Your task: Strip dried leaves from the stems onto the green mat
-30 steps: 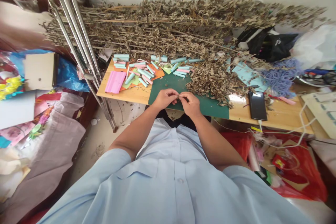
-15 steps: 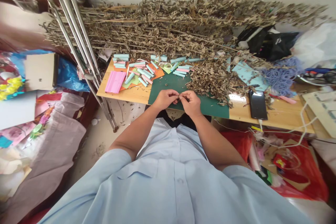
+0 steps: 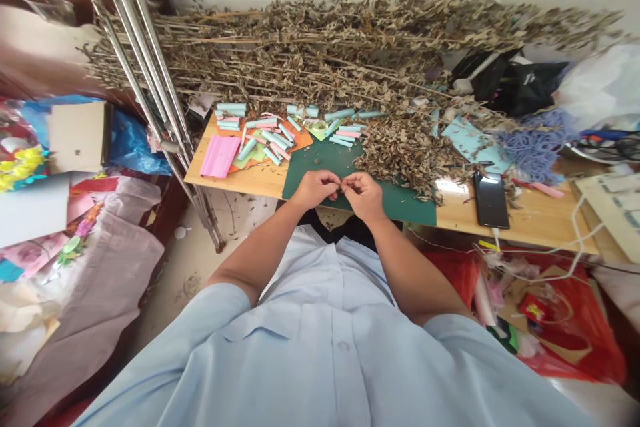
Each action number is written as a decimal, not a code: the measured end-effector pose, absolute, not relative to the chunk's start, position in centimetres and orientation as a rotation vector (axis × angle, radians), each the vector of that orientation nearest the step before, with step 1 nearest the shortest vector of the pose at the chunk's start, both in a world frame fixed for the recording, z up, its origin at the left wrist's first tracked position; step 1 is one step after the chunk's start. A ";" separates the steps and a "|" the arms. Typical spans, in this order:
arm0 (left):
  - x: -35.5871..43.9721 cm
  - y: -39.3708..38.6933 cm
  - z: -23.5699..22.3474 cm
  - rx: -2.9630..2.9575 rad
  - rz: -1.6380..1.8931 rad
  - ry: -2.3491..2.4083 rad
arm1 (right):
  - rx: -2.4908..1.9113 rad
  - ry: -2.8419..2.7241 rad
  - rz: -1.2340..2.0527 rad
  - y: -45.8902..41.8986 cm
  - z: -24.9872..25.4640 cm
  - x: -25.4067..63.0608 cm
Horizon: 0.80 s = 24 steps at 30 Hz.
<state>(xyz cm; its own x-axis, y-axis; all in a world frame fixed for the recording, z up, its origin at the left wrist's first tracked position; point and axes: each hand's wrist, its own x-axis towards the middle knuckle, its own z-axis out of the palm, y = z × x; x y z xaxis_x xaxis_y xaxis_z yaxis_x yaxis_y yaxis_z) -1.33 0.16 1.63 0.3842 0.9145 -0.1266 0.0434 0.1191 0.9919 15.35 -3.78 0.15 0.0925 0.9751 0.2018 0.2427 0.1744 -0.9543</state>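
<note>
My left hand (image 3: 318, 189) and my right hand (image 3: 364, 196) meet at the front edge of the green cutting mat (image 3: 320, 159). Thumbs and forefingers of both are pinched together on a small brownish bit that looks like a dried leaf (image 3: 341, 186); most of it is hidden by the fingertips. Just beyond my right hand lies a heap of loose dried leaves (image 3: 400, 153), partly on the mat. Rolled tubes of blue and pink paper (image 3: 277, 140) lie beyond my left hand, on orange and green sheets.
Long dried leafy stalks (image 3: 310, 60) cover the back of the wooden table (image 3: 265, 185). A metal crutch (image 3: 145, 60) leans at the left, near a folded pink paper (image 3: 220, 156). To the right are a phone (image 3: 491, 200) with a cable, blue yarn (image 3: 535, 140) and a red bag (image 3: 595, 327).
Both hands stay in the same place. Their fingertips have shifted slightly, and a little more of the brownish bit shows between them.
</note>
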 end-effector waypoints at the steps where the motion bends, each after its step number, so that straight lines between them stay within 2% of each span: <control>1: -1.3 0.2 1.6 1.292 0.818 0.983 | -1.282 -1.372 0.870 -3.8 0.2 15.4; 14: -1.2 0.2 1.5 1.209 0.947 1.011 | -1.313 -1.215 0.773 -3.2 -0.5 15.4; 24: -1.2 0.3 1.7 1.230 0.964 0.996 | -1.350 -1.326 0.665 -2.9 -1.7 15.1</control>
<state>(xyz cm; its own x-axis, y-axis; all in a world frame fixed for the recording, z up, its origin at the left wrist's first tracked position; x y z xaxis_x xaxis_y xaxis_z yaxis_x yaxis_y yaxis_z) -1.22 0.28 1.73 0.2850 0.9556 -0.0743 -0.0435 0.0903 0.9950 15.13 -2.88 -1.69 0.2226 0.9331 0.2824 0.3319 0.1998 -0.9219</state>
